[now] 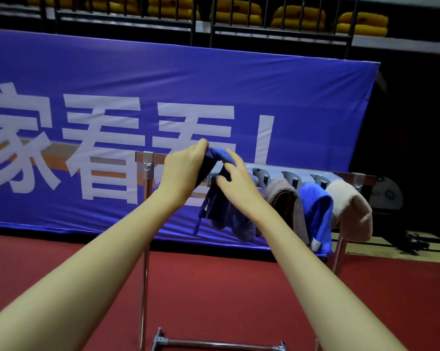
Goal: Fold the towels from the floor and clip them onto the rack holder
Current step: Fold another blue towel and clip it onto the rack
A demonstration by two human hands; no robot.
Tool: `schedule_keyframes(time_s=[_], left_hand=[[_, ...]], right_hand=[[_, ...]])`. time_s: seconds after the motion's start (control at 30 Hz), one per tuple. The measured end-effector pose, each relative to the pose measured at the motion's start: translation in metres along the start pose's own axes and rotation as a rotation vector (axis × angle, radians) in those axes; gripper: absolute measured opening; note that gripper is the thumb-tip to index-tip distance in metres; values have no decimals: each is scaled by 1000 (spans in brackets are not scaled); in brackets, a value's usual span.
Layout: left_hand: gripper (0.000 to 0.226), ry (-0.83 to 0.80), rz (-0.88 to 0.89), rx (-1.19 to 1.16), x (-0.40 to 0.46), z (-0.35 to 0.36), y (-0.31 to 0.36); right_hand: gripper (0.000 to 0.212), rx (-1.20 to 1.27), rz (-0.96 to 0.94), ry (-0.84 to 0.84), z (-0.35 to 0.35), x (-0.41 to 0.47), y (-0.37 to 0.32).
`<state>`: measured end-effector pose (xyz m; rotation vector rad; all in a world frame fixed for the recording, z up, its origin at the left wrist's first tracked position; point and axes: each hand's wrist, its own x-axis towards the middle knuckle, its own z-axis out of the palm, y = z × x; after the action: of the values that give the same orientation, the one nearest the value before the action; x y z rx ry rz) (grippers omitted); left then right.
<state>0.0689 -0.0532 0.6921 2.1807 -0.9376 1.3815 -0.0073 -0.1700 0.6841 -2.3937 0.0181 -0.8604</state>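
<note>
A dark blue towel (227, 211) hangs at the left end of the grey clip holder (284, 174) on the metal rack (145, 224). My left hand (186, 165) pinches the towel's top fold above the holder. My right hand (235, 177) presses the same towel against the holder, its fingers on the cloth. To the right, three towels hang from the holder's clips: a brown one (288, 201), a bright blue one (317, 214) and a cream one (353, 211).
A large blue banner (87, 72) with white characters stands right behind the rack. The floor (214, 287) is red carpet. The rack's base bar (219, 343) lies near my feet. Dark equipment (414, 241) sits on the floor at the far right.
</note>
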Motion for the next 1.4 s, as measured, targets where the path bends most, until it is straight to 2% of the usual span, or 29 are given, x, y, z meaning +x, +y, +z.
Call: schedule_keyframes(time_s=[0.1, 0.27, 0.37, 0.43, 0.47, 0.53, 0.6, 0.8, 1.0, 1.27, 1.33, 1.4], left_hand=[[21, -164, -31, -52, -20, 19, 1], [57, -299, -287, -262, -41, 28, 9], [66, -377, -424, -584, -43, 28, 7], [68, -413, -501, -834, -46, 28, 10], [68, -407, -522, -881, -46, 28, 12], [66, -356, -535, -863, -46, 30, 16], [64, -312, -500, -752, -48, 32, 18], [53, -351, -434, -598, -61, 38, 10], [70, -461, -555, -1034, -47, 45, 12], [73, -505, -539, -1081, -42, 29, 11], [77, -493, -570, -1117, -49, 30, 6], [78, -461, -584, -1183, -68, 31, -1]], right_hand=[[33, -92, 17, -74, 12, -4, 14], [19, -100, 10, -220, 20, -13, 32], [24, 67, 9, -213, 16, -20, 34], [31, 275, 77, -149, 17, -27, 33], [37, 382, 122, -129, 19, -28, 31], [55, 506, 183, -138, 25, -27, 26], [69, 455, 231, -164, 32, -23, 21], [69, 346, 213, -191, 34, -8, 17], [72, 353, 213, -153, 40, -6, 26], [74, 424, 192, -167, 45, -9, 44], [73, 442, 179, -113, 46, -20, 49], [64, 442, 153, -46, 50, -39, 55]])
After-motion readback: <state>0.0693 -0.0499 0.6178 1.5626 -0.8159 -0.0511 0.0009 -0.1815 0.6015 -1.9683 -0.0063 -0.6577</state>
